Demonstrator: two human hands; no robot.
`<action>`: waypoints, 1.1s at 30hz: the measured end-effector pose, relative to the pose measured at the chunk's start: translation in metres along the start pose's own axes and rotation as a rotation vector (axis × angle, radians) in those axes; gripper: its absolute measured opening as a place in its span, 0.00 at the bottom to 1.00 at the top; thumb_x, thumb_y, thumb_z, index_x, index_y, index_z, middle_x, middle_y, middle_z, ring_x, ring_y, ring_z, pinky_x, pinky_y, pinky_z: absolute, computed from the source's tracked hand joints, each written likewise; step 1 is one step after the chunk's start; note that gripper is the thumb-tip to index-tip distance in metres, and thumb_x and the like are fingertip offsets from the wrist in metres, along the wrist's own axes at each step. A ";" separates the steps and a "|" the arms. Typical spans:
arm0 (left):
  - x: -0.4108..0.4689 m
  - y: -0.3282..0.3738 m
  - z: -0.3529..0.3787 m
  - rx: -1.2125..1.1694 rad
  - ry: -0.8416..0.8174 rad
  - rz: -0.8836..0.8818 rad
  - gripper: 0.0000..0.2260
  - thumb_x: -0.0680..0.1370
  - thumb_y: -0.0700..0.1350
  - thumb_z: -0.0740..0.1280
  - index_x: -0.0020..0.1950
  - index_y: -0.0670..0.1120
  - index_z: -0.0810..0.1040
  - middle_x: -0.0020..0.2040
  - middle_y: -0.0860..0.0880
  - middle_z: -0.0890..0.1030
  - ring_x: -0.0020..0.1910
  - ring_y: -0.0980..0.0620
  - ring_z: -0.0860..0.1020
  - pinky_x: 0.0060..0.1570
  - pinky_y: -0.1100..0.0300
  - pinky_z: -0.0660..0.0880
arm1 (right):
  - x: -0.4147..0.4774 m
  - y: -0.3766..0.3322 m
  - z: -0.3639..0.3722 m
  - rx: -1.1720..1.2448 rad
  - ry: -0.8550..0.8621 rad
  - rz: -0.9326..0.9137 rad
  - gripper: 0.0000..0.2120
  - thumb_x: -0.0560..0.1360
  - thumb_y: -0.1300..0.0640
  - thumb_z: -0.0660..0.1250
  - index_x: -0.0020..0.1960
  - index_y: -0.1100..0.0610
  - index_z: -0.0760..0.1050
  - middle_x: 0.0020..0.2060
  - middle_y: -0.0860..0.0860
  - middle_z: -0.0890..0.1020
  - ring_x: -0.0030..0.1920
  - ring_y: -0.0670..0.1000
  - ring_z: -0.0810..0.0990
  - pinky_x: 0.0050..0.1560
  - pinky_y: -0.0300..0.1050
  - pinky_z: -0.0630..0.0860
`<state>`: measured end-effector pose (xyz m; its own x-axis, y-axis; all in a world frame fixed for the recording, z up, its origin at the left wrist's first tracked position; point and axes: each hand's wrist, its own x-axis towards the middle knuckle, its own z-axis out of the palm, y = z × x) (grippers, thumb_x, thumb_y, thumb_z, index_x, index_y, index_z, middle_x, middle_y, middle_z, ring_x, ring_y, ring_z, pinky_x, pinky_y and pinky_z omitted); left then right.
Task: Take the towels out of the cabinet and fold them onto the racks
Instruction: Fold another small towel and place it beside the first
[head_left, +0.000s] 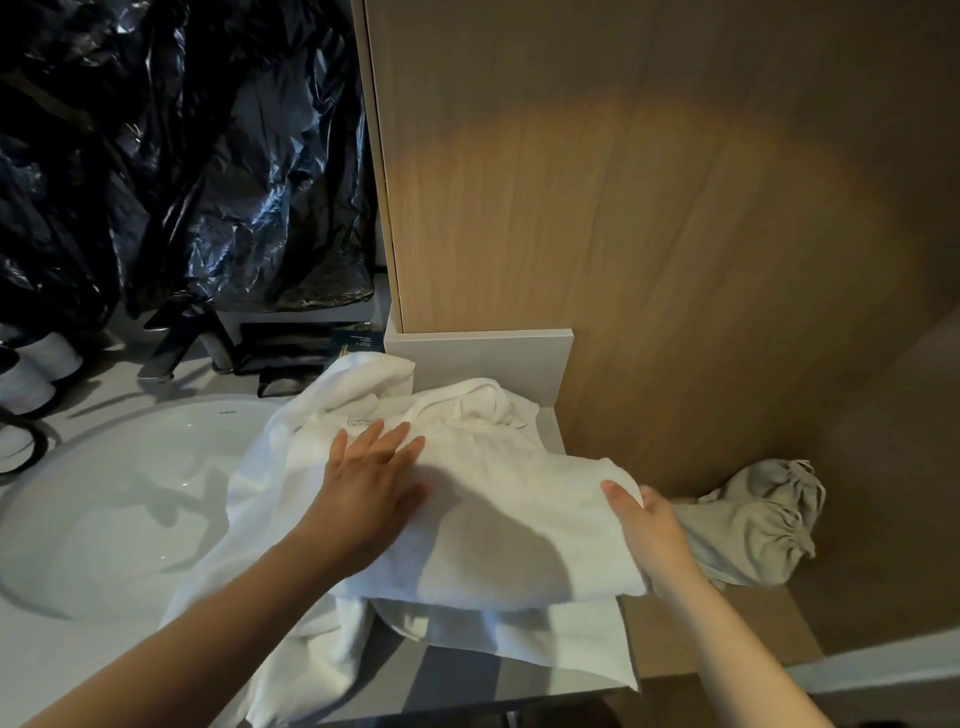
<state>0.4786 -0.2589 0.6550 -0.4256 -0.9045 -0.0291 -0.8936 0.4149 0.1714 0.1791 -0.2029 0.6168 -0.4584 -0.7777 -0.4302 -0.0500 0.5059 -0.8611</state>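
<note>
Midway | white towel (467, 519) out on worktop (47, 660), half folded | left hand (363, 493) flat, open | right hand (649, 530) pinching edge | racks unseen

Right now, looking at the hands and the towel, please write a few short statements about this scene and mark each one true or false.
1. The left hand lies flat, palm down, on the white towel. True.
2. The right hand holds a black plastic bag. False: it grips the towel's right edge; the black plastic hangs at the upper left, untouched.
3. The towel partly overlaps the white sink basin. True.
4. The beige drawstring bag lies inside the basin. False: it lies to the right of the towel, near the wooden panel.
5. The towel hangs on a rack. False: no rack is visible.
</note>
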 end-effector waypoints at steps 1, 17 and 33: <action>-0.003 0.010 -0.004 -0.070 0.048 0.030 0.27 0.80 0.61 0.49 0.74 0.50 0.67 0.76 0.47 0.64 0.76 0.43 0.59 0.76 0.44 0.51 | -0.003 -0.009 -0.003 0.005 0.007 -0.016 0.14 0.79 0.51 0.67 0.55 0.62 0.73 0.51 0.63 0.82 0.53 0.64 0.81 0.55 0.60 0.77; -0.026 0.097 -0.009 -0.426 0.269 0.323 0.30 0.70 0.52 0.77 0.69 0.45 0.73 0.63 0.48 0.77 0.59 0.50 0.77 0.61 0.64 0.70 | -0.051 -0.131 -0.036 0.052 -0.267 -0.245 0.08 0.78 0.53 0.68 0.57 0.47 0.81 0.54 0.50 0.84 0.54 0.51 0.83 0.55 0.50 0.79; -0.007 0.117 -0.063 -0.315 0.632 0.208 0.16 0.71 0.49 0.74 0.56 0.47 0.82 0.53 0.49 0.80 0.49 0.48 0.79 0.46 0.59 0.72 | -0.057 -0.175 -0.020 0.481 -0.398 -0.091 0.05 0.79 0.62 0.66 0.47 0.59 0.81 0.33 0.53 0.83 0.35 0.48 0.80 0.32 0.37 0.79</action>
<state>0.3860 -0.2097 0.7370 -0.3327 -0.7340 0.5921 -0.6795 0.6220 0.3892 0.1968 -0.2393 0.7973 -0.1010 -0.9359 -0.3375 0.3741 0.2786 -0.8846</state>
